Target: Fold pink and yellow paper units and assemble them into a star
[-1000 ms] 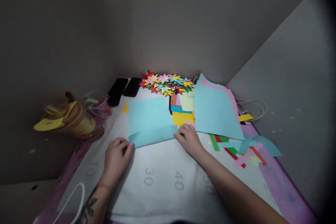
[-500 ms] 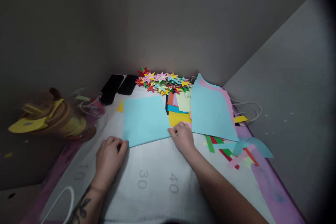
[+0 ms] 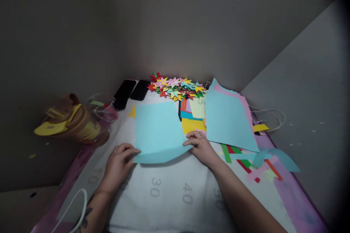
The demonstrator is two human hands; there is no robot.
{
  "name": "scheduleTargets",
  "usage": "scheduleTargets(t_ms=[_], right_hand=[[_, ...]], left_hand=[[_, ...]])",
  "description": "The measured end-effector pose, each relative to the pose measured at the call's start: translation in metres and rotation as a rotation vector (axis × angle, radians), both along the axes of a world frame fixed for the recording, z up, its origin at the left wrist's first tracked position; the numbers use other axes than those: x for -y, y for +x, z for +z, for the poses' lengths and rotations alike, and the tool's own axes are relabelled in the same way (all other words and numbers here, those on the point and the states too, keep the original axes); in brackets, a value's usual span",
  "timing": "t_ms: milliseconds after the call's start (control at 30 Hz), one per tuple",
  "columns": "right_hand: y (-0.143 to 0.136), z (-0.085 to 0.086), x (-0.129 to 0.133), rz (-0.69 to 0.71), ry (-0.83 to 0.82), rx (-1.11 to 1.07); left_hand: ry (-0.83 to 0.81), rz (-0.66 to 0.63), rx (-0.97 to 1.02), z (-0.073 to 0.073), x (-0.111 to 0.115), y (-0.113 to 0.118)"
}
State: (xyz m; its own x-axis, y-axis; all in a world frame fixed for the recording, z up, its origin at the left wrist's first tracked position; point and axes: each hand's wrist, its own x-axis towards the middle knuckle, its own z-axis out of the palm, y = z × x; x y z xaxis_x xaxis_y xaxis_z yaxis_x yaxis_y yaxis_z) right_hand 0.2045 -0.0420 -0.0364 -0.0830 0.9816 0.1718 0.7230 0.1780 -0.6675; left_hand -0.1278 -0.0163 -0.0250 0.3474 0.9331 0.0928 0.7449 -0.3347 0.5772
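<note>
A light blue sheet of paper (image 3: 160,127) lies in front of me, its near edge lifted and bent in a strip along a crease. My left hand (image 3: 121,162) pinches the near left corner between thumb and fingers. At the near right corner, my right hand (image 3: 199,147) grips the paper the same way. Just beyond that hand are small stacked coloured papers (image 3: 193,114), with yellow, blue and pale green showing. To the right rests another blue sheet (image 3: 231,120) on top of a pink one.
Several folded paper stars (image 3: 175,85) are heaped at the back. Two black phones (image 3: 124,93) lie at back left, near a brown cup (image 3: 84,123) with a yellow lid. Coloured paper strips (image 3: 243,162) are scattered on the right. A white cable (image 3: 82,207) loops at front left.
The near edge of the blue sheet has opened out toward me, showing a crease and a curved flap. Both hands keep hold of the corners. The whole view has shifted slightly.
</note>
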Motion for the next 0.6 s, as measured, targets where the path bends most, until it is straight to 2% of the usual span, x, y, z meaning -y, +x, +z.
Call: scheduleTargets(t_ms=[200, 467, 600], right_hand=[[-0.006, 0.001, 0.005, -0.036, 0.015, 0.011], [-0.022, -0.012, 0.007, -0.233, 0.081, 0.189], [-0.028, -0.012, 0.005, -0.305, 0.087, 0.223]], left_hand=[[0.02, 0.046, -0.02, 0.0, 0.007, -0.002], [0.012, 0.157, -0.147, 0.008, 0.007, 0.011], [0.012, 0.243, -0.191, 0.009, 0.006, 0.018]])
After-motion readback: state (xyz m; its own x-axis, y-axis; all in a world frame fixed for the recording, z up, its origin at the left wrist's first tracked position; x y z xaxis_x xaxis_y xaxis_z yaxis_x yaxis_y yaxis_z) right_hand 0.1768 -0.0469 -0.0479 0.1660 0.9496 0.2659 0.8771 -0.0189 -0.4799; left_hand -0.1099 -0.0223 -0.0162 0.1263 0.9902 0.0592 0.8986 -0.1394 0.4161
